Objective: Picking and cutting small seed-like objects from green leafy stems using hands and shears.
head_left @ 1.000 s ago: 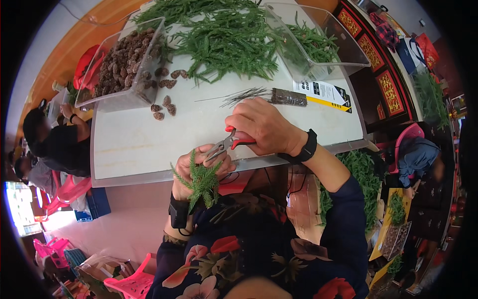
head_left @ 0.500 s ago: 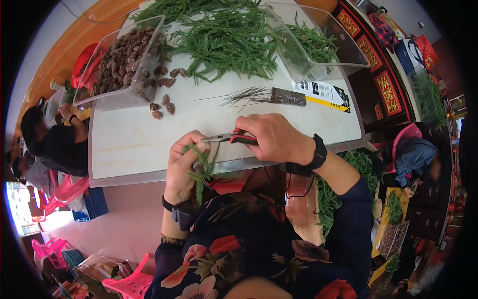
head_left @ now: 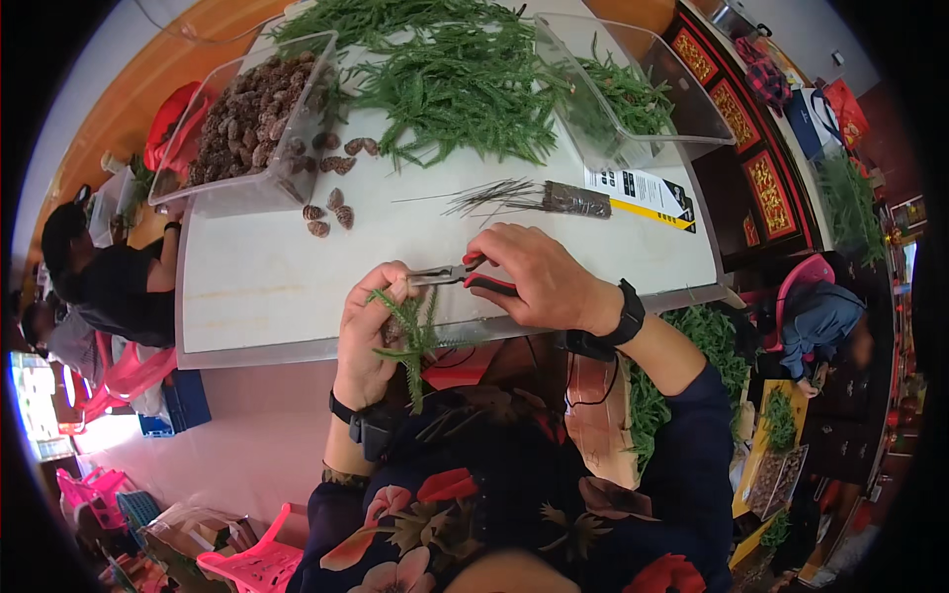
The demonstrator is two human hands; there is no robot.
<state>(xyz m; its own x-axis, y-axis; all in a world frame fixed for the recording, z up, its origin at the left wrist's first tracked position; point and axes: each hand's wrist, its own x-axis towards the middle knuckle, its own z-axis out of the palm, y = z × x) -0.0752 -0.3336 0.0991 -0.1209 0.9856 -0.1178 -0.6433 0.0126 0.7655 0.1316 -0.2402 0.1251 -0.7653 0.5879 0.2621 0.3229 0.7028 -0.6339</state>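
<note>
Near the table's front edge, my left hand (head_left: 371,321) pinches a green artificial pine sprig (head_left: 419,341), whose needles hang down below the fingers. A brownish bit, perhaps a pine cone, shows partly behind it in the palm. My right hand (head_left: 542,277) grips red-and-black-handled pliers (head_left: 440,276), with the handles spread a little. The plier jaws reach the left fingertips; what lies between them is too small to make out. Beyond my hands lies a bundle of thin dark wires (head_left: 576,200), its loose ends fanned out leftward.
A clear bin of pine cones (head_left: 247,124) stands back left, with several loose cones (head_left: 336,208) beside it. Green sprigs (head_left: 455,94) are heaped at the back, next to another clear bin (head_left: 682,138). A printed card (head_left: 647,193) lies rightward. Other people sit at left and right.
The plier handles have spread apart in my right hand. The sprig has turned slightly in my left hand, showing more of the brownish bit. The view has shifted a little.
</note>
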